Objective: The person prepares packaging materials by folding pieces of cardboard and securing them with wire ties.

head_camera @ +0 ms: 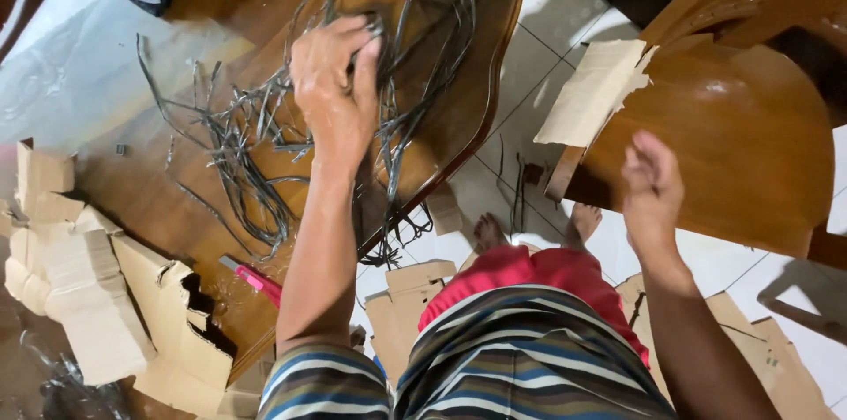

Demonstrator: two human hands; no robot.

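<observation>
My left hand (335,89) is closed in a grip on a bundle of thin dark strips (265,133), fingers curled round a bunch near the top of the heap. The strips lie tangled on the glossy wooden table (159,199), in the middle of its top; they are too many and too knotted to count. Most run with their long axis from the far edge of the table toward me, and a few trail over the near curved edge and hang toward the tiled floor (529,76). My right hand (651,186) is open, holds nothing and hovers beside the front edge of a wooden chair (732,146). One torn cardboard piece (595,89) rests on the chair seat. A pink cutter (254,280) lies on the table just beside my left forearm. A stack of cut cardboard shapes (88,296) crowds the table's left corner, and more cardboard lies on the floor by my two bare feet.
</observation>
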